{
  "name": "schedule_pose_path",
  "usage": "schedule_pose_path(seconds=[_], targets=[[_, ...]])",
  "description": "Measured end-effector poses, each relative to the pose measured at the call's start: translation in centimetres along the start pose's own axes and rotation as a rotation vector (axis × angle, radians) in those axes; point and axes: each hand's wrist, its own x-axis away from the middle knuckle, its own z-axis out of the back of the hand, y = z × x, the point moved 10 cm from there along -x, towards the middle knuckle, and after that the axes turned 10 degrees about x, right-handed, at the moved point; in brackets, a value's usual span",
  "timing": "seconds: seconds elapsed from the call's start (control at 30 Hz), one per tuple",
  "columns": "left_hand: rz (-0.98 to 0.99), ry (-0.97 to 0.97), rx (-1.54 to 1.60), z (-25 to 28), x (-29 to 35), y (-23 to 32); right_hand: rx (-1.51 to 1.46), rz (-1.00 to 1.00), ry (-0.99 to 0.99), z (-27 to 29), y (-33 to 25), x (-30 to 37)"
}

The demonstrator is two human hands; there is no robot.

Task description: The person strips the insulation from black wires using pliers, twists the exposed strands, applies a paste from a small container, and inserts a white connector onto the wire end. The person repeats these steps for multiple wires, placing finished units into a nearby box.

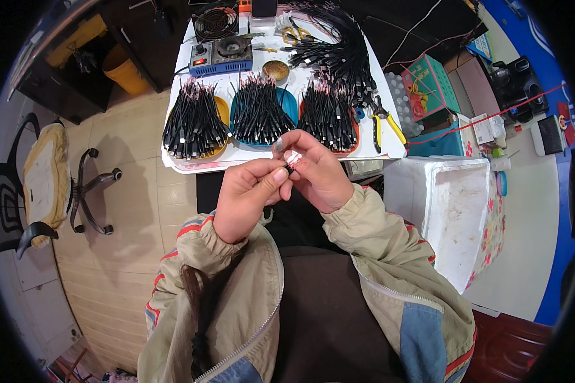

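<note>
Just in front of the table's near edge, my left hand (250,189) and my right hand (324,177) meet, both closed in a pinch. Between their fingertips is a small black cable end (290,168) with red and whitish bits at its tip; the fingers hide most of it. Beyond them lie three piles of short black cables with light metal plugs and thin reddish wire ends: a left pile (193,121) on a yellow tray (223,110), a middle pile (259,112) on a blue tray (289,104), and a right pile (328,115) on an orange-red tray (356,135).
On the white table (191,165) stand a blue-based heating unit (220,59), a round tin (275,70), a fan (215,24) and yellow-handled wire strippers (388,122). More black cables (338,54) heap at back right. A white foam box (428,204) stands right; a chair (48,179) left.
</note>
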Motion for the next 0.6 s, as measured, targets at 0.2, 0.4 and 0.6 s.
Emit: schedule_pose_path(seconds=[0.2,0.4,0.6], targets=[[-0.046,0.033,-0.099,-0.2,0.0,0.2,0.254,0.094,0.128,1.4,-1.4,0.3],[-0.009,-0.008,-0.215,-0.6,0.4,0.6,0.242,0.009,0.039,1.2,0.0,0.2],[0.059,0.019,-0.088,0.2,0.4,-0.8,0.490,0.113,0.024,1.3,-0.1,-0.1]])
